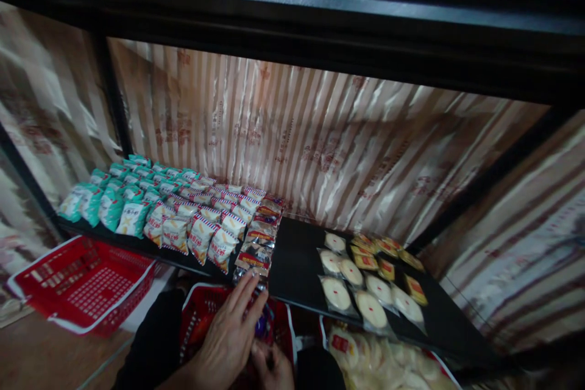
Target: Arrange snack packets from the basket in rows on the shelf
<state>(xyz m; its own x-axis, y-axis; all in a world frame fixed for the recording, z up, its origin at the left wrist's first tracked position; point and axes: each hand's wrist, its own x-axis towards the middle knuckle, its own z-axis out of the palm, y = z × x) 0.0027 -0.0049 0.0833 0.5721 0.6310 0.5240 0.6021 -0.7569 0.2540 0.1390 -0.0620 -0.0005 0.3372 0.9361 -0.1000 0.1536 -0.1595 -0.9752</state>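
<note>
My left hand lies with fingers stretched out over a red basket of packets in front of me, its fingertips close to the front edge of the black shelf. Just below it my right hand is down in the same basket, fingers curled among the packets; what it holds is hidden. On the shelf above the hands lie rows of snack bags: teal ones at left, white-and-red ones beside them, then a column of dark clear packets.
Round white crackers in clear wrap and small yellow-red packets lie on the shelf's right part. An empty-looking red basket stands on the floor at left. A further basket of white crackers sits bottom right. A black upper shelf beam overhangs.
</note>
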